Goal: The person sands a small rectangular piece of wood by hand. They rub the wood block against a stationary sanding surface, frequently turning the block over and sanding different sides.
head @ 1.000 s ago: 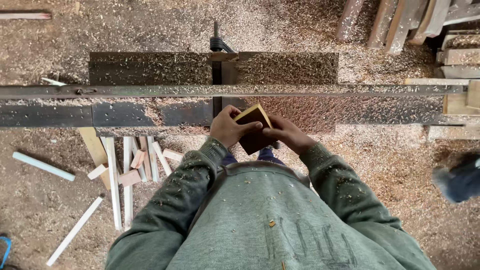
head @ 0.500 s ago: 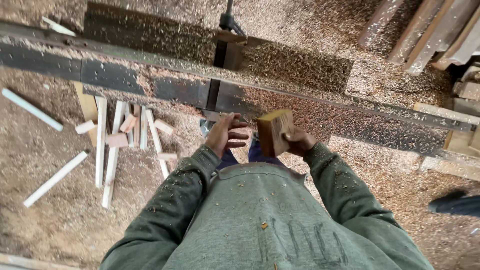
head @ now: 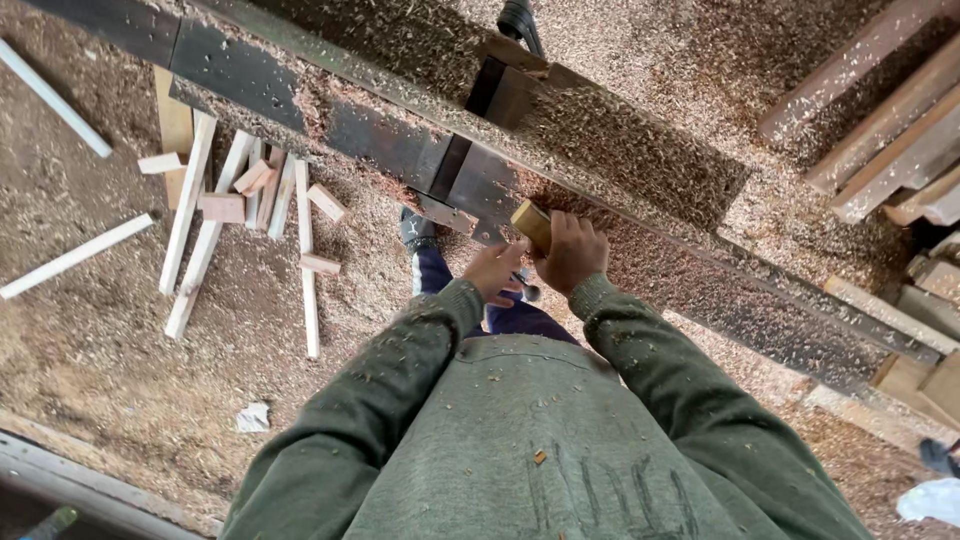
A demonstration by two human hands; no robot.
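Observation:
A small wooden block (head: 532,224) sits in my right hand (head: 571,252), held against the sawdust-covered front edge of a dark metal machine table (head: 390,140). My left hand (head: 493,271) is just below and left of the block, fingers curled, close to the right hand; whether it touches the block I cannot tell. Both arms wear green sleeves flecked with wood chips.
Sawdust covers the floor. A heap of thin wooden strips and short offcuts (head: 240,195) lies at the left. Long planks (head: 880,120) are stacked at the upper right. A black clamp or handle (head: 518,20) rises behind the table. My shoe (head: 416,229) is under the table.
The view has swung left and tilted. My right hand has carried the block up to the table's edge, and the left hand has closed in beside it.

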